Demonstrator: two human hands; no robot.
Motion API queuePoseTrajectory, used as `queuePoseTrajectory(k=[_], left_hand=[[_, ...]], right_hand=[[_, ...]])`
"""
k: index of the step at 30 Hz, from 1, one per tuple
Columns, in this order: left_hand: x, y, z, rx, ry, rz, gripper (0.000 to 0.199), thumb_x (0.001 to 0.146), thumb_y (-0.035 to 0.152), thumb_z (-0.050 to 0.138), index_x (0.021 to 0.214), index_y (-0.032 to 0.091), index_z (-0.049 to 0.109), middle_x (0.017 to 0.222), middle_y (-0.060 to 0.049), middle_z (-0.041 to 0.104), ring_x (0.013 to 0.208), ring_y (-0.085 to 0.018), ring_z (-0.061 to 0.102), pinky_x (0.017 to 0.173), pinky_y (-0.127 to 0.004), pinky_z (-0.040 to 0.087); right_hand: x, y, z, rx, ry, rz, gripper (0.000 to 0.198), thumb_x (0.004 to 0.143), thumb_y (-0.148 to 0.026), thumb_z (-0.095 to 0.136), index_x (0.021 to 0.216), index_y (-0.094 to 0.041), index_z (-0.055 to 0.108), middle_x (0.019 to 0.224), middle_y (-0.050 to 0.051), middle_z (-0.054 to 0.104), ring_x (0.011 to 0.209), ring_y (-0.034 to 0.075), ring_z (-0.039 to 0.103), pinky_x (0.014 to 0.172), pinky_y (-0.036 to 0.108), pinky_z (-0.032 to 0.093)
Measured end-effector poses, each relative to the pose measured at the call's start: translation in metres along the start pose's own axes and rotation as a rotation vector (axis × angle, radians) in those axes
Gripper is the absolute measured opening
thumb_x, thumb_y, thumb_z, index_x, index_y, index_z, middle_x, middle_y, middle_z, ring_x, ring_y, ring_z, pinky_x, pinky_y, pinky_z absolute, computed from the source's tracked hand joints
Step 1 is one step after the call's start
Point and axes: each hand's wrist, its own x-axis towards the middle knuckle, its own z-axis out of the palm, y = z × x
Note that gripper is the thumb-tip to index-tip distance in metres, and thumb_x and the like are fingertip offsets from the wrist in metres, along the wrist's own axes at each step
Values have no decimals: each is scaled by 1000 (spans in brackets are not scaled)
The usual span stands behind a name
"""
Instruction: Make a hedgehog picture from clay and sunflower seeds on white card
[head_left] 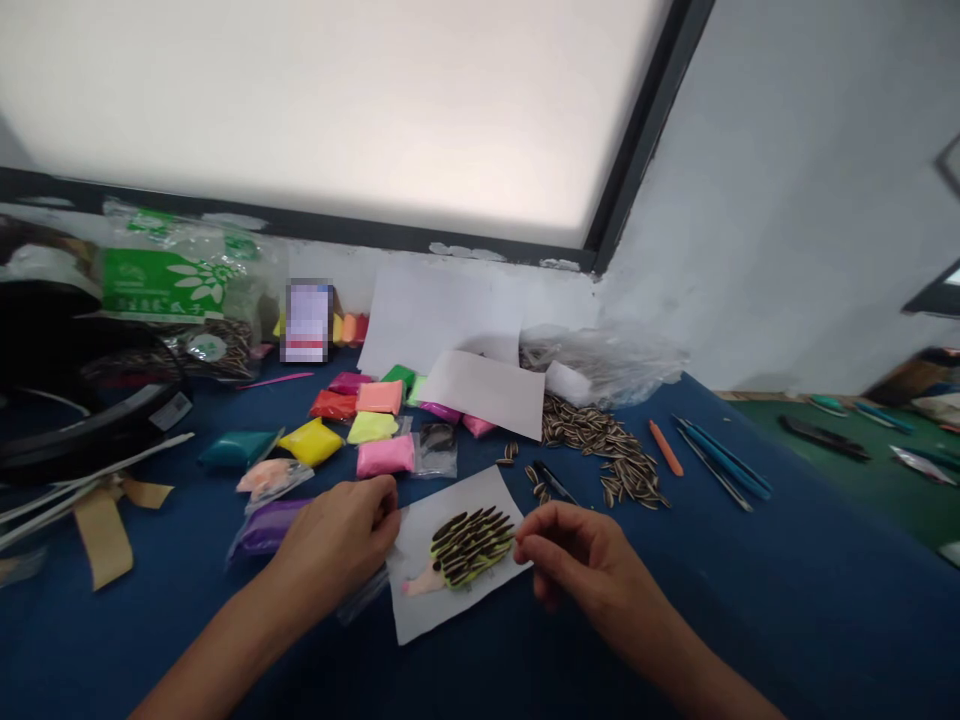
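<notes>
The hedgehog picture (469, 548) lies between the two hands, on a small white card (411, 622) on the blue table (720, 640). Its long axis runs from the pink snout at the near left to the seed-covered back at the far right, and the dark seeds slant the same way. The right hand (576, 555) is nearer to that back: its thumb and forefinger tips come close together just at the card's right edge, but I cannot tell whether they pinch anything. The left hand (341, 530) sits at the card's left edge with its fingers curled; whether they grip the paper or only rest by it is unclear.

The loose seed pile (600, 440) lies on the far side of the right hand, with a dark pen (555, 484) between it and the card. An orange stick (665, 447) and blue tweezers (724, 458) lie farther right. A purple packet (262, 530) lies just left of the left hand. Nothing visible stands between the right fingertips and the hedgehog's back.
</notes>
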Motion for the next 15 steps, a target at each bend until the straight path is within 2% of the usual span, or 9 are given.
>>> queuePoseTrajectory(k=[4, 8, 12, 15], left_hand=[[0, 0, -1, -19, -16, -1, 14, 86, 20, 44, 76, 21, 54, 76, -4, 66, 67, -20, 59, 54, -30, 26], [0, 0, -1, -11, -10, 1, 14, 85, 21, 44, 75, 21, 54, 74, -4, 65, 65, -20, 58, 53, -30, 25], [0, 0, 0, -6, -10, 2, 15, 86, 21, 44, 74, 21, 51, 72, -3, 63, 64, -20, 56, 53, -30, 25], [0, -1, 1, -6, -3, 6, 14, 86, 21, 44, 73, 21, 51, 71, -3, 62, 63, -19, 55, 53, -30, 25]], right_hand=[[1, 1, -1, 27, 28, 5, 29, 72, -44, 75, 83, -18, 66, 70, -1, 61, 52, 8, 51, 52, 22, 43], [0, 0, -2, -9, 4, -3, 23, 77, -40, 70, 83, -18, 66, 76, 1, 64, 52, 8, 51, 52, 23, 40], [-4, 2, -4, -145, -30, -23, 13, 81, -31, 65, 82, -18, 67, 60, -4, 50, 54, 9, 43, 52, 22, 34], [-7, 4, -3, -238, -40, -15, 8, 82, -26, 63, 84, -19, 67, 64, -4, 49, 58, 10, 41, 53, 22, 32]])
